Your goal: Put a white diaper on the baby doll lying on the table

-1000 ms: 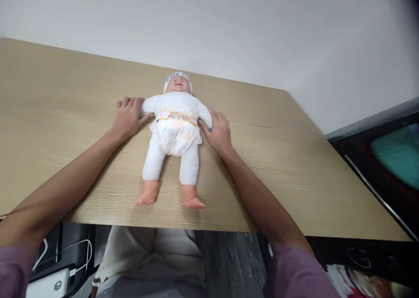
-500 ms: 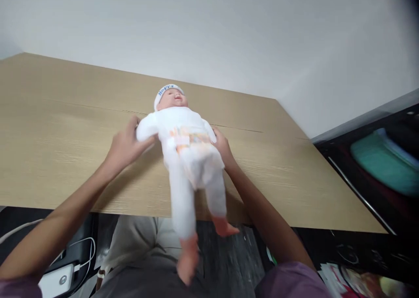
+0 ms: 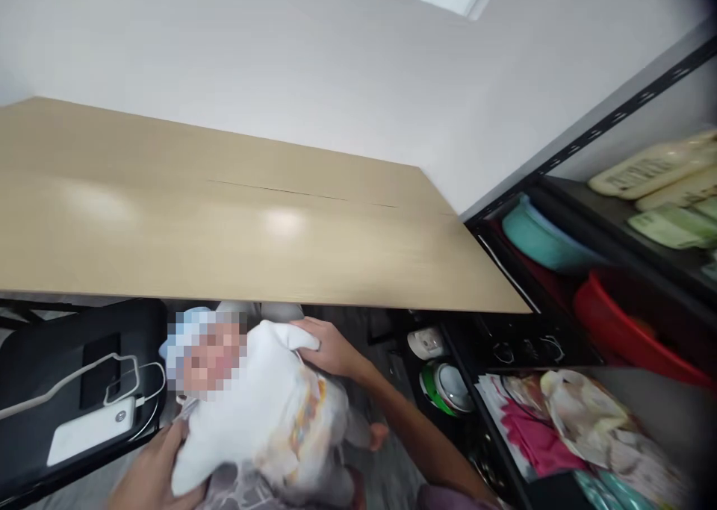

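A baby doll (image 3: 263, 413) in white clothes, a white cap and a printed diaper is held off the table, low in front of me over my lap, head to the left. My left hand (image 3: 154, 469) grips its arm and side at the bottom left. My right hand (image 3: 330, 346) is wrapped round its other arm and shoulder, just under the front edge of the wooden table (image 3: 224, 241).
A white power bank (image 3: 89, 431) with a cable lies on a black surface at the lower left. A black shelf unit on the right holds a teal tub (image 3: 541, 237), a red tub (image 3: 627, 319), packets and bagged items (image 3: 582, 420). Cups (image 3: 442, 379) stand on the floor.
The doll lay on the table with my hands on its arms. Both hands lifted it, pulled it toward me and brought it down below the table edge; the view swung right.
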The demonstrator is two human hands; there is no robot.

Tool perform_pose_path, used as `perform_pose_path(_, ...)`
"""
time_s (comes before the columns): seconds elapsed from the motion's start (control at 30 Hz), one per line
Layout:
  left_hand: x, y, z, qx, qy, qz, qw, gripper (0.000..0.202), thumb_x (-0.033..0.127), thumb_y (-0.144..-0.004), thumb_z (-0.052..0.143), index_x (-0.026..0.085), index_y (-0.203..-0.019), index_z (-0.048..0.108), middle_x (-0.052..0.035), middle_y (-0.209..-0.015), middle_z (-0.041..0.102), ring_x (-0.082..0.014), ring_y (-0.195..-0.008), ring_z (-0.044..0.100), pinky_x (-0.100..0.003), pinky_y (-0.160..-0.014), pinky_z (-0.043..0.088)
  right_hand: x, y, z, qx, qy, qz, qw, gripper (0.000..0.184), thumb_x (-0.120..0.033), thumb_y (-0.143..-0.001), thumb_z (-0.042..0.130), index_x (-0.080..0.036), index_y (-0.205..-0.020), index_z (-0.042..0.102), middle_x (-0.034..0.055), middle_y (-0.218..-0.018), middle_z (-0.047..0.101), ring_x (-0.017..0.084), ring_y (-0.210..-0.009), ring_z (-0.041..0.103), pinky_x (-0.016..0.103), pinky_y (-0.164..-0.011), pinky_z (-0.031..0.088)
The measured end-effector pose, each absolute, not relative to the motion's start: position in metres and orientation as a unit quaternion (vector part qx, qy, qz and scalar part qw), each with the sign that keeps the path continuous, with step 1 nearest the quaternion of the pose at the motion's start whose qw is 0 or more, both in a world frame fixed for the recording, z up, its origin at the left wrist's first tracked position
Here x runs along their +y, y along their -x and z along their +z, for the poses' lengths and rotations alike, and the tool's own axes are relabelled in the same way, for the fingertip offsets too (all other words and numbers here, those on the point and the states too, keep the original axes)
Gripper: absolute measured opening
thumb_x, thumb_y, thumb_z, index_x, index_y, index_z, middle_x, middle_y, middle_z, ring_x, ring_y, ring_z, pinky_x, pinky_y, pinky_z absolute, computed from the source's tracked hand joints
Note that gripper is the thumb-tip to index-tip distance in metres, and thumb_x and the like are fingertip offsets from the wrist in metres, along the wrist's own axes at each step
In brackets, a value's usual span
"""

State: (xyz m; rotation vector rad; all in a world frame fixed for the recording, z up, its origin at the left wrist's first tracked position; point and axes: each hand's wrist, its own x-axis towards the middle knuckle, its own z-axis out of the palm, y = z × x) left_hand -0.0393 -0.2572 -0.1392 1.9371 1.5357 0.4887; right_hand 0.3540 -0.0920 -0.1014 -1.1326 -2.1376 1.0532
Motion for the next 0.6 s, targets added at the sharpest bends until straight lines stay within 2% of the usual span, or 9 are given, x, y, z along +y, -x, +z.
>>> perform_pose_path(0.1,-0.249,0.034,-0.133,0.622,-0.685,0.099,0.366,0.048,0.060,-0.101,0.064,0.024,-0.132,0.062,-0.0075,-0.095,0.085,-0.0338,-0.083,0.083,-0.038,-0.075,0.064,-0.093,-0.346,-0.146,-0.785,0.503,0.324,0.159,0.042,-0.029,-0.104,0.073,-0.027,-0.146,0.077,0.0109,-0.142,0.078,0.030,-0.135,0.069,0.046,-0.123,0.049)
perform_pose_path(0.2,-0.235,0.033,-0.126,0.618,-0.724,0.025,0.305,0.063,0.069,-0.104,0.058,0.021,-0.145,0.060,-0.0100,-0.098,0.087,-0.0403,-0.093,0.084,-0.048,-0.089,0.063,-0.098,-0.355,-0.167,-0.777,0.540,0.294,0.138,0.038,-0.039,-0.106,0.076,-0.027,-0.141,0.081,0.0130,-0.143,0.076,0.032,-0.138,0.066,0.053,-0.127,0.046)
perform_pose_path(0.3,-0.217,0.030,-0.114,0.582,-0.793,0.037,0.179,0.067,0.074,-0.104,0.060,0.019,-0.143,0.066,-0.0199,-0.134,0.083,-0.0457,-0.123,0.078,-0.061,-0.112,0.054,-0.112,-0.367,-0.165,-0.765,0.479,0.379,0.204,0.034,-0.045,-0.113,0.065,-0.024,-0.132,0.084,0.0100,-0.134,0.081,0.027,-0.129,0.072,0.044,-0.121,0.053)
perform_pose_path(0.37,-0.198,0.017,-0.101,0.547,-0.821,0.084,0.142,0.076,0.076,-0.105,0.061,0.016,-0.152,0.063,-0.0253,-0.152,0.073,-0.0478,-0.137,0.071,-0.063,-0.114,0.051,-0.121,-0.370,-0.159,-0.755,0.445,0.427,0.224,0.039,-0.048,-0.116,0.060,-0.022,-0.131,0.086,0.0083,-0.131,0.084,0.025,-0.124,0.075,0.039,-0.116,0.056)
perform_pose_path(0.4,-0.188,0.007,-0.094,0.520,-0.834,0.111,0.149,0.077,0.073,-0.107,0.061,0.016,-0.159,0.058,-0.0252,-0.157,0.069,-0.0468,-0.141,0.068,-0.062,-0.115,0.052,-0.125,-0.370,-0.156,-0.749,0.442,0.436,0.231,0.041,-0.049,-0.116,0.061,-0.021,-0.131,0.086,0.0080,-0.131,0.085,0.025,-0.123,0.076,0.037,-0.115,0.056)
perform_pose_path(0.47,-0.165,-0.020,-0.081,0.439,-0.859,0.157,0.211,0.066,0.062,-0.114,0.059,0.023,-0.166,0.052,-0.0200,-0.161,0.067,-0.0401,-0.147,0.064,-0.056,-0.119,0.051,-0.129,-0.367,-0.155,-0.736,0.456,0.434,0.248,0.040,-0.049,-0.112,0.067,-0.020,-0.130,0.087,0.0075,-0.128,0.086,0.025,-0.119,0.078,0.036,-0.111,0.058)
perform_pose_path(0.5,-0.154,-0.035,-0.076,0.392,-0.869,0.170,0.250,0.057,0.055,-0.116,0.058,0.026,-0.164,0.054,-0.0167,-0.160,0.068,-0.0364,-0.147,0.064,-0.052,-0.120,0.051,-0.130,-0.366,-0.157,-0.728,0.465,0.432,0.258,0.038,-0.049,-0.111,0.069,-0.020,-0.126,0.089,0.0075,-0.124,0.087,0.025,-0.115,0.078,0.036,-0.108,0.058)
perform_pose_path(0.6,-0.132,-0.069,-0.076,0.293,-0.882,0.155,0.335,0.033,0.042,-0.119,0.055,0.029,-0.146,0.069,-0.0107,-0.141,0.075,-0.0303,-0.130,0.068,-0.047,-0.115,0.052,-0.128,-0.370,-0.173,-0.712,0.487,0.420,0.280,0.033,-0.045,-0.110,0.069,-0.022,-0.114,0.091,0.0080,-0.111,0.087,0.024,-0.106,0.079,0.036,-0.098,0.061)
